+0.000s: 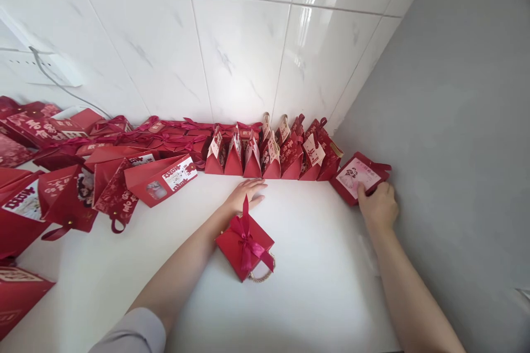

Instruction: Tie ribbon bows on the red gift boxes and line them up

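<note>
My right hand (379, 207) grips a red gift box (346, 176) by its near right edge, thumb on top. A pale pink panel with a printed couple shows on that box, which tilts by the grey wall. My left hand (244, 196) lies on the white table with its fingers stretched out and holds nothing. Just in front of its fingertips stands a row of red triangular gift boxes (292, 168). Nearer to me, beside my left wrist, sits a red box with a magenta ribbon bow (248, 240) and a twisted rope handle.
Many red gift boxes (161, 182) lie jumbled along the left of the white table (314, 287). A white tiled wall (236, 55) rises behind, and a grey wall (447, 121) bounds the right side. At the upper left, a grey cable (66, 90) runs from a power strip.
</note>
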Action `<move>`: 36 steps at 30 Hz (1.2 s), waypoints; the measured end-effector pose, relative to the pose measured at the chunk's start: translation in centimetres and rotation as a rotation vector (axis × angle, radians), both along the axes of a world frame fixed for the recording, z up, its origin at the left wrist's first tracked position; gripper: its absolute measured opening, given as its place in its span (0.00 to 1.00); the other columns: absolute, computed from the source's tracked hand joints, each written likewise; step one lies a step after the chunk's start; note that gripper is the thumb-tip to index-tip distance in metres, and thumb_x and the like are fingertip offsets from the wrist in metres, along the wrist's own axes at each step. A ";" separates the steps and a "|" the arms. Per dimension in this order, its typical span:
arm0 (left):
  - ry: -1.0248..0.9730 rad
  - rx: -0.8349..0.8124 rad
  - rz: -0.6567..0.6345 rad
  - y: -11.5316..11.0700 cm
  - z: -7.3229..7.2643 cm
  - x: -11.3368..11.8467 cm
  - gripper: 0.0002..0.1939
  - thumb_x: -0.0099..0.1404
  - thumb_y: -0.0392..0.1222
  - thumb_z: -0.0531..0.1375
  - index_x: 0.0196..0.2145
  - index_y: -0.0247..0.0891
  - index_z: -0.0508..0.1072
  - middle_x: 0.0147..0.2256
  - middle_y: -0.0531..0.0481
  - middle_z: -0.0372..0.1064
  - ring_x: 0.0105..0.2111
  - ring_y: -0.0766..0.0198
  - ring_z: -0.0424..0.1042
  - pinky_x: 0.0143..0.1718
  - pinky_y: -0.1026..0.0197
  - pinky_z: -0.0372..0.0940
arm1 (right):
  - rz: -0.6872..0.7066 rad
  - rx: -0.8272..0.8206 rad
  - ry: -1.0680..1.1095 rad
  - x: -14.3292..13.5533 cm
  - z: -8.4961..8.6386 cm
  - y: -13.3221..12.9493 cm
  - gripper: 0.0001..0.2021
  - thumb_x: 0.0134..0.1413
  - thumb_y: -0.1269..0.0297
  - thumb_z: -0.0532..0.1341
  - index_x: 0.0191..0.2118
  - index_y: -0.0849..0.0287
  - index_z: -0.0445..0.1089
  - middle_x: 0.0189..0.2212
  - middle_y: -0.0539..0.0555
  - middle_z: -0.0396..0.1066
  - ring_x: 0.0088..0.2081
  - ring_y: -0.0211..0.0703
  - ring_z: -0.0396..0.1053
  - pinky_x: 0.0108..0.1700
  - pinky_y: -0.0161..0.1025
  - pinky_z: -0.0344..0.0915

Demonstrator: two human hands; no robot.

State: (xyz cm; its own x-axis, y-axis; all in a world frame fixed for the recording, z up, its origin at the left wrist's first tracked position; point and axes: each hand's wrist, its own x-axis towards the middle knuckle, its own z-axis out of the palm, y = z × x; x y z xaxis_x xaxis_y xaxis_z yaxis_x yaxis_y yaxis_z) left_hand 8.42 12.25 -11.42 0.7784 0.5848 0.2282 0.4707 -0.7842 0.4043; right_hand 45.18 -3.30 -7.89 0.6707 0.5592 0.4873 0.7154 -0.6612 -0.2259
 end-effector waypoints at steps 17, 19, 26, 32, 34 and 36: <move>-0.018 0.003 0.010 0.1 -0.5 -0.5 0.23 0.69 0.49 0.55 0.60 0.44 0.67 0.63 0.47 0.62 0.63 0.55 0.60 0.66 0.47 0.53 | 0.204 0.189 -0.001 1.9 0.7 3.0 0.17 0.61 0.59 0.51 0.32 0.64 0.73 0.33 0.63 0.70 0.34 0.50 0.67 0.37 0.43 0.61; -0.018 0.001 0.012 0.2 -0.6 -0.5 0.23 0.69 0.49 0.55 0.60 0.43 0.68 0.63 0.47 0.62 0.64 0.55 0.60 0.65 0.47 0.53 | 0.227 0.155 0.014 1.8 1.3 2.8 0.17 0.59 0.58 0.53 0.32 0.64 0.73 0.31 0.62 0.69 0.32 0.49 0.66 0.36 0.43 0.60; -0.016 -0.019 0.012 0.2 -0.6 -0.5 0.24 0.69 0.50 0.54 0.60 0.43 0.67 0.63 0.46 0.61 0.64 0.55 0.59 0.66 0.47 0.52 | 0.232 0.163 0.131 0.8 2.5 4.4 0.21 0.64 0.57 0.48 0.45 0.66 0.74 0.50 0.70 0.68 0.44 0.54 0.68 0.44 0.46 0.62; -0.013 -0.043 0.023 -0.1 0.0 -0.6 0.23 0.69 0.49 0.55 0.60 0.44 0.67 0.63 0.46 0.61 0.64 0.54 0.58 0.66 0.46 0.51 | 0.331 0.039 0.435 1.9 1.3 8.7 0.13 0.61 0.60 0.58 0.35 0.64 0.75 0.32 0.60 0.74 0.38 0.47 0.71 0.43 0.45 0.66; -0.011 -0.057 0.024 -0.2 0.2 -0.6 0.23 0.69 0.49 0.55 0.60 0.44 0.68 0.63 0.46 0.61 0.64 0.54 0.58 0.66 0.46 0.51 | 0.371 0.059 0.512 1.9 1.3 9.8 0.13 0.63 0.57 0.59 0.39 0.63 0.73 0.37 0.56 0.74 0.40 0.44 0.72 0.46 0.45 0.68; -0.008 -0.079 0.025 -0.3 0.2 -0.5 0.23 0.69 0.49 0.55 0.60 0.43 0.68 0.64 0.45 0.60 0.65 0.54 0.57 0.67 0.45 0.50 | 0.428 0.102 0.585 1.7 1.5 10.9 0.15 0.63 0.54 0.60 0.43 0.62 0.72 0.40 0.54 0.74 0.40 0.42 0.73 0.46 0.46 0.70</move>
